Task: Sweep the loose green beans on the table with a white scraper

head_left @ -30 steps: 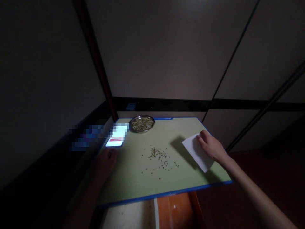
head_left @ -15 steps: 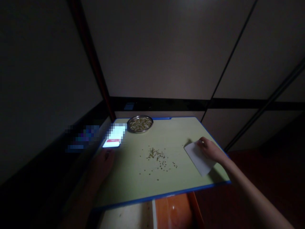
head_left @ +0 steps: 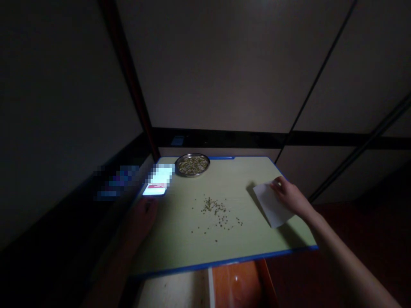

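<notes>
Right of centre, the right hand (head_left: 289, 196) is pinching a white sheet (head_left: 272, 208) over the pale green tabletop (head_left: 234, 179). Grains (head_left: 209, 205) are lying scattered at lower centre. Lower left, the left hand (head_left: 147, 214) is fading into shadow, its grip impossible to tell; a glowing phone (head_left: 154, 191) is lying between it and a grain-filled metal dish (head_left: 193, 175).

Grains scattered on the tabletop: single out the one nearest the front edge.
The lone front grain; the other scattered grains all lie farther back.

Dim wall panels (head_left: 208, 77), black horizontal band (head_left: 224, 139), slanting dark-red strip (head_left: 130, 81), glossy orange surface (head_left: 236, 284) low down
</notes>
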Action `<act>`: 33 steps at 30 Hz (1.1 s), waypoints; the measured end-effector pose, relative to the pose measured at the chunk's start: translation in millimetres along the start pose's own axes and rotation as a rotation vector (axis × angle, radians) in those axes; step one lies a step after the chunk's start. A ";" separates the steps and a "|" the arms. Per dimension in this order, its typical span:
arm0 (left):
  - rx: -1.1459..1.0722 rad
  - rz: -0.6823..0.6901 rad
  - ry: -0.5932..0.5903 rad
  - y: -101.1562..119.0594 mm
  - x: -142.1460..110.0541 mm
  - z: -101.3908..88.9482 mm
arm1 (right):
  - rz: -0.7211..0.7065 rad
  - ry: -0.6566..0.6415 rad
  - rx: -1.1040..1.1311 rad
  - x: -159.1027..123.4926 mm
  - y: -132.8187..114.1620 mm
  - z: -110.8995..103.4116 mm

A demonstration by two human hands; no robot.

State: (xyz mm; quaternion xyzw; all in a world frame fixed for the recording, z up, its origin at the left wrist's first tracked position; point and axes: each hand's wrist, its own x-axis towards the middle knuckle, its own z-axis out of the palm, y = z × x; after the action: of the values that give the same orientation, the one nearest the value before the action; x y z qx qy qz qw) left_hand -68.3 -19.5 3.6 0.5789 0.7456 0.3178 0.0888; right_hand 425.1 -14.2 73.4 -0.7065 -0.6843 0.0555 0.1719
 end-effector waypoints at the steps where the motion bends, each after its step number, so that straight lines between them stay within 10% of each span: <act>1: 0.000 0.000 -0.003 -1.2 0.3 0.6 | 0.036 0.010 -0.013 3.0 5.7 -1.3; 7: -0.046 0.012 -0.014 -11.1 3.2 5.7 | 0.155 -0.042 -0.108 22.5 9.9 4.6; 21: -0.051 -0.018 -0.031 1.2 -3.8 -3.6 | -0.102 -0.177 0.019 19.5 -133.6 61.2; 33: -0.071 -0.030 -0.019 2.7 -5.1 -3.2 | -0.133 -0.207 0.094 22.1 -174.4 64.6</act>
State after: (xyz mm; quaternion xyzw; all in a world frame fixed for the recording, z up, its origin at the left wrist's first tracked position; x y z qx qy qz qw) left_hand -66.1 -25.0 6.5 0.5672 0.7415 0.3373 0.1210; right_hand 240.8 19.1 72.0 -0.6411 -0.7404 0.1486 0.1364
